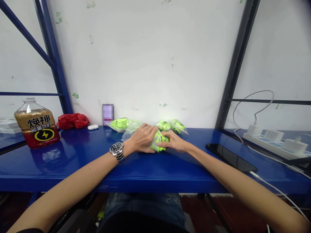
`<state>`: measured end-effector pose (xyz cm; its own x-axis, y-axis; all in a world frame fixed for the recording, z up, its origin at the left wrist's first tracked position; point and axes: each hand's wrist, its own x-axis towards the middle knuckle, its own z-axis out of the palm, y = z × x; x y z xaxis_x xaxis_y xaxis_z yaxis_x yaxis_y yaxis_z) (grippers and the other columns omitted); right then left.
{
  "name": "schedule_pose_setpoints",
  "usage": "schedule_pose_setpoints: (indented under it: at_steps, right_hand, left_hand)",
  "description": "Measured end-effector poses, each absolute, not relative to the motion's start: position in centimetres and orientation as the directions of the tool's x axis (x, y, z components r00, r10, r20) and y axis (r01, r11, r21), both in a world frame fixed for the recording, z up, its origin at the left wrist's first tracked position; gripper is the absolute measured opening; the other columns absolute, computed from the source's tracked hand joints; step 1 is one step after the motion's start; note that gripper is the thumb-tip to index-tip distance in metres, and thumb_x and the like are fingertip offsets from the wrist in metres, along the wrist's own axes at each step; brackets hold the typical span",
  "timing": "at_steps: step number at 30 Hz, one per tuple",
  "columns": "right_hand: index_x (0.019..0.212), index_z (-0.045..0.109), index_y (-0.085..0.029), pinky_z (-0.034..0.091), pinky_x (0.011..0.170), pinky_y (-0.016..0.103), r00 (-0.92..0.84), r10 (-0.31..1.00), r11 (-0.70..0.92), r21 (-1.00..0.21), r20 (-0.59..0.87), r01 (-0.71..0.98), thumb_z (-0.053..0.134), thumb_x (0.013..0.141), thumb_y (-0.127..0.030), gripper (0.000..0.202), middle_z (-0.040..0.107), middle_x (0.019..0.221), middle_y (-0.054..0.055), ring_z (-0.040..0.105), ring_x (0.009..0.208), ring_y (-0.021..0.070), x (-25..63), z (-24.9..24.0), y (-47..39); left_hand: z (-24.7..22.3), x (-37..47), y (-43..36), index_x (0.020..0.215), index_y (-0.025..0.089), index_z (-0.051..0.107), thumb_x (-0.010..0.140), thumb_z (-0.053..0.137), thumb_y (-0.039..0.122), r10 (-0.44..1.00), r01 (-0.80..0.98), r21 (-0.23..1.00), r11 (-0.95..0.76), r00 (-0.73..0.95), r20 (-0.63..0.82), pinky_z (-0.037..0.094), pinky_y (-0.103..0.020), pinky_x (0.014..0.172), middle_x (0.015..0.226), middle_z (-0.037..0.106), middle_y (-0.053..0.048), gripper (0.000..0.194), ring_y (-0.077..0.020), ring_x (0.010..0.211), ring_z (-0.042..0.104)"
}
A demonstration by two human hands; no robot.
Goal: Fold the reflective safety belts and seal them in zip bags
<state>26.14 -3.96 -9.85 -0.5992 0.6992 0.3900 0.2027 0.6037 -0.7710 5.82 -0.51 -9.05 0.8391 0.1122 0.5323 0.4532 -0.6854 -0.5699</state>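
Head view: both hands close on a bagged neon-green bundle

A bagged neon-green bundle point(159, 141) sits between the two hands at the middle of the blue bench point(150, 168). The left hand point(145, 138), with a metal watch point(117, 151) on its wrist, lies over the bundle's left side, its grip narrowed around that side. The right hand point(175, 141) holds the opposite side, thumb and fingers drawn in on the bundle in a narrow grip.

Behind the hands, two neon-green packets point(178, 126) lie near the wall point(150, 64), slightly to the right. Another neon-green packet point(119, 124) lies to the left, with clear plastic point(130, 130) between it and the left hand. Farther left are an upright, blurred purple panel point(108, 114), a white case point(93, 127), a red plastic bag point(73, 121) and a large drink bottle point(38, 124). On the right, a black phone point(230, 157) lies flat with a white cable point(269, 184) at its near end, beside a power strip point(272, 142) holding white chargers point(295, 145).
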Motion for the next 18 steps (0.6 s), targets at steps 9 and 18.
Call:
schedule_pose_setpoints:
  at_steps: [9,18]
  right_hand:
    - [0.05,0.034,-0.02,0.033,0.065,0.029,-0.378,0.604,0.781,-0.427,0.702,0.456,0.053,0.078,-0.026,0.034,0.038,0.055,-0.002,0.036,0.065,0.0141,23.6,-11.7,-2.5]
    - [0.068,0.052,-0.018,0.041,0.067,0.031,-0.331,0.688,0.691,-0.443,0.646,0.572,0.052,0.079,-0.032,0.018,0.055,0.069,0.002,0.048,0.071,0.0173,23.1,-11.1,-2.7]
  left_hand:
    - [-9.4,6.9,-1.2,0.093,0.012,0.051,0.069,0.059,0.04,0.148,0.474,-0.548,-0.689,0.833,0.534,0.045,-0.04,0.076,0.088,0.06,-0.013,0.038,-0.0275,0.081,0.055]
    - [-9.9,6.1,0.8,0.129,0.005,0.037,0.069,0.064,0.041,0.127,0.487,-0.501,-0.715,0.795,0.593,0.045,-0.042,0.083,0.112,0.059,-0.019,0.076,-0.0303,0.094,0.057]
